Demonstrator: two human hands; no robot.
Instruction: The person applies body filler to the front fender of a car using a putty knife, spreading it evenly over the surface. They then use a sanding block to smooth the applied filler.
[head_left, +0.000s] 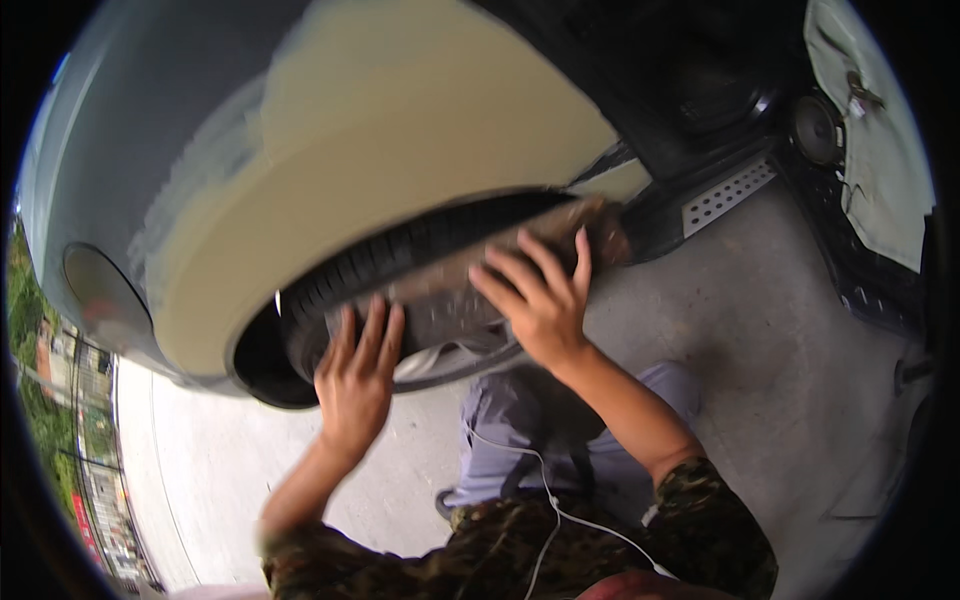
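Observation:
A long, flat brown board (442,283), smeared by motion, slants across the front of a car wheel just under the arch. My left hand (355,385) is on its left end, fingers laid over its face and thumb hidden. Nearer its right end, my right hand (545,315) holds it with fingers spread across the face. Above the board curves a car panel with a broad patch of beige filler (400,130) round the wheel arch. Part of the black tyre (370,260) shows behind the board, and a silver piece of wheel (450,355) shows below it.
An open car door (880,170) with a bare inner side and round speaker stands at the right. Near it lies a perforated metal sill plate (730,197). My bent knees (500,420) are close below the wheel, on grey concrete floor (740,340). A white earphone cable (545,470) hangs over my front.

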